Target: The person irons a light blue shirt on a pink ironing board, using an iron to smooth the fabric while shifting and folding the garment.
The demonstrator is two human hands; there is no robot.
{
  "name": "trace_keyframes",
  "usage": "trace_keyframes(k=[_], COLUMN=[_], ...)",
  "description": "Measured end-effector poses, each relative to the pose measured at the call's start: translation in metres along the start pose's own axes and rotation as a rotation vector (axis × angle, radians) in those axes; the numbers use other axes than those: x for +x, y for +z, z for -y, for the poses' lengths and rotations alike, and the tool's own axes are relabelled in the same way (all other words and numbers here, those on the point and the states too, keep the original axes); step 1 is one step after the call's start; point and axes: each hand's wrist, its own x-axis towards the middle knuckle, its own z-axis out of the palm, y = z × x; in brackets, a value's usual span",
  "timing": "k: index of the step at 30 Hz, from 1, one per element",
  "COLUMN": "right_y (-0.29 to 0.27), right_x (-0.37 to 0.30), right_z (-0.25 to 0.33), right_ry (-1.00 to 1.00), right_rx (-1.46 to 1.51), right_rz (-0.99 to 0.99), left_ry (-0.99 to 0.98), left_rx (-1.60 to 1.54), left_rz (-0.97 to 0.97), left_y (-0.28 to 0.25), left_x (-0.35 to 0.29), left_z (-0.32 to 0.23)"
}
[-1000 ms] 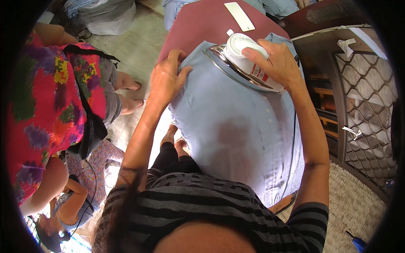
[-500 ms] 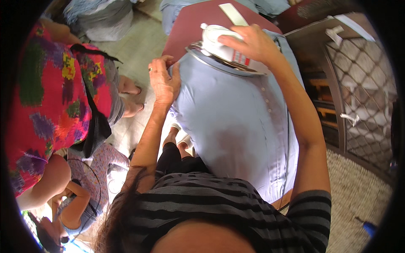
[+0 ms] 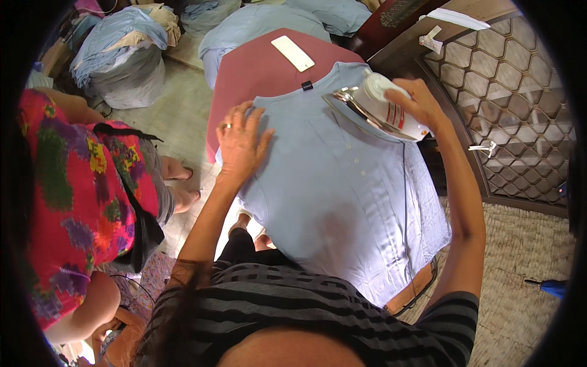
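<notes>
A light blue buttoned shirt is spread over a dark red board, its dark neck label toward the far end. My right hand grips a white-and-chrome clothes iron over the shirt's far right part. The iron is tilted, and I cannot tell whether its plate touches the cloth. Its dark cord trails down the shirt's right side. My left hand lies on the shirt's left shoulder, fingers spread, with a ring on one finger. A white flat strip rests on the board beyond the collar.
A person in a bright floral top stands close on my left, and part of another shows below. Bundles of blue cloth sit at the far left, with more behind the board. A lattice metal gate stands at right, near a blue-handled object on the floor.
The iron has moved right and tilted in my right hand, away from the collar. The collar and label now show. My left hand's fingers have spread on the shirt. The view has shifted.
</notes>
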Motion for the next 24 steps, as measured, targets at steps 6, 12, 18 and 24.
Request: trace_keyframes(k=[6,12,18,24], right_y=[0.032,0.048,0.046,0.052], right_x=[-0.008,0.026,0.015,0.021], right_z=[-0.018,-0.012,-0.014,-0.004], right_ry=[0.058,0.048,0.076,0.211], right_rx=[0.09,-0.046,0.0,-0.011], right_rz=[-0.02,-0.09,-0.113,-0.148], left_ry=[0.014,0.012,-0.002,-0.002], left_rx=[0.116,0.116,0.105,0.097], left_rz=[0.232,0.247,0.295,0.298], left_y=[0.016,0.02,0.015,0.016], left_x=[0.017,0.019,0.022,0.025], left_z=[-0.002,0.001,-0.001,0.0])
